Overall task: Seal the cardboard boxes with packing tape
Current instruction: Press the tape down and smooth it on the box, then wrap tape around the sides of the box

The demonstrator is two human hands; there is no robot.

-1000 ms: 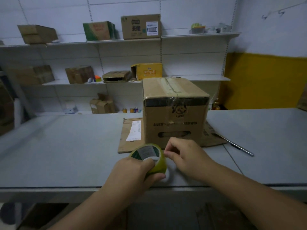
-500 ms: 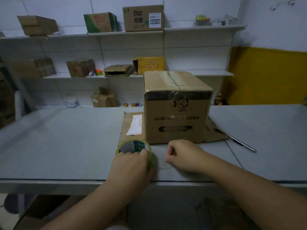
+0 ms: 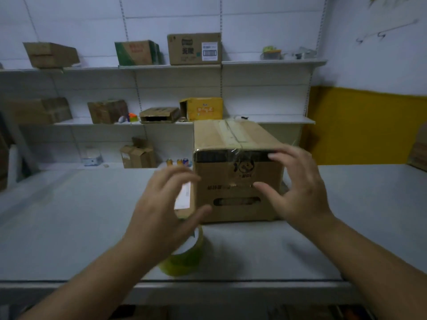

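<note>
A brown cardboard box stands on the grey table, its top seam and front edge covered with clear tape. A roll of yellowish packing tape lies flat on the table near the front edge, partly hidden under my left forearm. My left hand hovers with spread fingers just left of the box's front face. Over the box's right front corner hangs my right hand, fingers spread, holding nothing. Whether either hand touches the box I cannot tell.
A flattened cardboard sheet with a white label lies under the box. Wall shelves behind the table carry several cardboard boxes. Three cans stand beyond the table's far edge. A yellow wall panel is at the right.
My left hand let go of the tape roll, which now lies on the table. Both hands rose and opened toward the box's two sides.
</note>
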